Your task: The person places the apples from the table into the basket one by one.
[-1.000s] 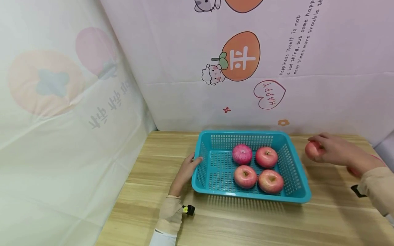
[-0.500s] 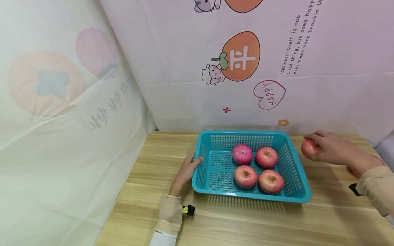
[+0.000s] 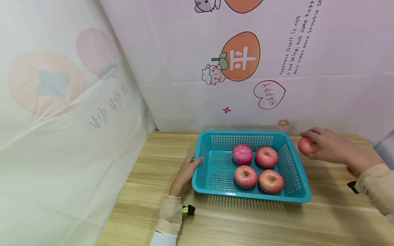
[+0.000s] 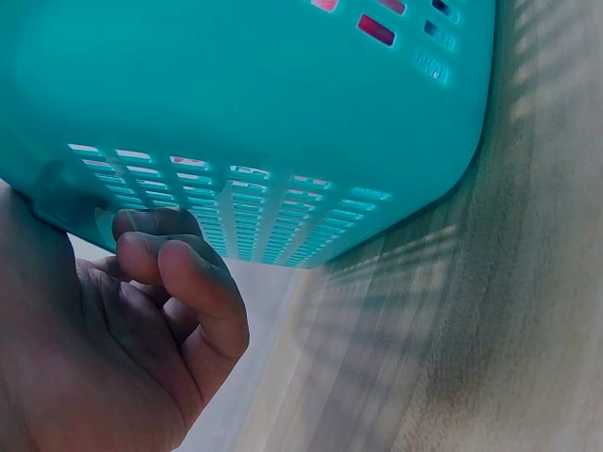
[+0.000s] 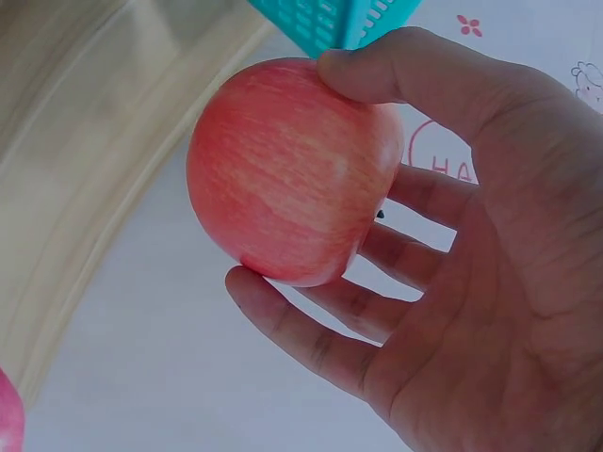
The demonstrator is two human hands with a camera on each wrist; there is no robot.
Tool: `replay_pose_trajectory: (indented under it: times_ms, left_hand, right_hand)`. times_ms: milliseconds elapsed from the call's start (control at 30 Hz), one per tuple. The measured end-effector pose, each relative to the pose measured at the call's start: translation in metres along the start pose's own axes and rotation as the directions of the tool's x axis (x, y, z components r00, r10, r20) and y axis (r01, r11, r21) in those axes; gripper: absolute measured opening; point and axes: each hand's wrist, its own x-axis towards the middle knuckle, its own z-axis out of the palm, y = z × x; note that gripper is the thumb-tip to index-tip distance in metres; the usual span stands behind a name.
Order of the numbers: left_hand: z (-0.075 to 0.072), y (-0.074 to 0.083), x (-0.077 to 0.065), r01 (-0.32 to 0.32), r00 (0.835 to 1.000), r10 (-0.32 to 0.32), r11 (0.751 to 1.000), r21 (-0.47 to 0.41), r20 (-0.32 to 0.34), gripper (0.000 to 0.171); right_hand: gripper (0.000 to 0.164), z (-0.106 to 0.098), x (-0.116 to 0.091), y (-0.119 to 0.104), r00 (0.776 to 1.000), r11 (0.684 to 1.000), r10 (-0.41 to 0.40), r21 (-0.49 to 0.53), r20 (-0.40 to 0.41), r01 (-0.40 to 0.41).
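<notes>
My left hand (image 3: 185,171) grips the left rim of a turquoise plastic basket (image 3: 246,195), thumb inside the wall. In the left wrist view its fingers (image 4: 212,292) curl against the basket's slotted outer wall. To the right of the basket, my right hand (image 3: 332,147) holds a red apple (image 3: 304,147) above the table. Thumb and fingers pinch that apple's sides in the right wrist view. Inside the basket lie three apples, at back right (image 3: 266,157), front left (image 3: 245,177) and front right (image 3: 271,181). A round magenta, streaked object (image 3: 242,154) sits beside them.
Partly hidden by my right forearm, a reddish object (image 3: 352,171) lies on the wooden table (image 3: 246,225). A printed white cloth (image 3: 184,106) hangs along the table's back edge, and another cloth (image 3: 77,164) hangs on the left.
My right hand has moved a little left and slightly up, carrying the apple closer to the basket's right side. The left hand and the basket stay where they were.
</notes>
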Motion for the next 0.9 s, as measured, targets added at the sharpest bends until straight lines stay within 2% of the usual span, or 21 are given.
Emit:
replay_pose_trajectory:
  times_ms: [900]
  left_hand:
    - [0.001, 0.002, -0.001, -0.011, 1.0, 0.011, 1.0, 0.015, -0.007, 0.05]
  right_hand:
    - [0.075, -0.025, 0.008, -0.019, 1.0, 1.0, 0.015, -0.013, 0.024, -0.014]
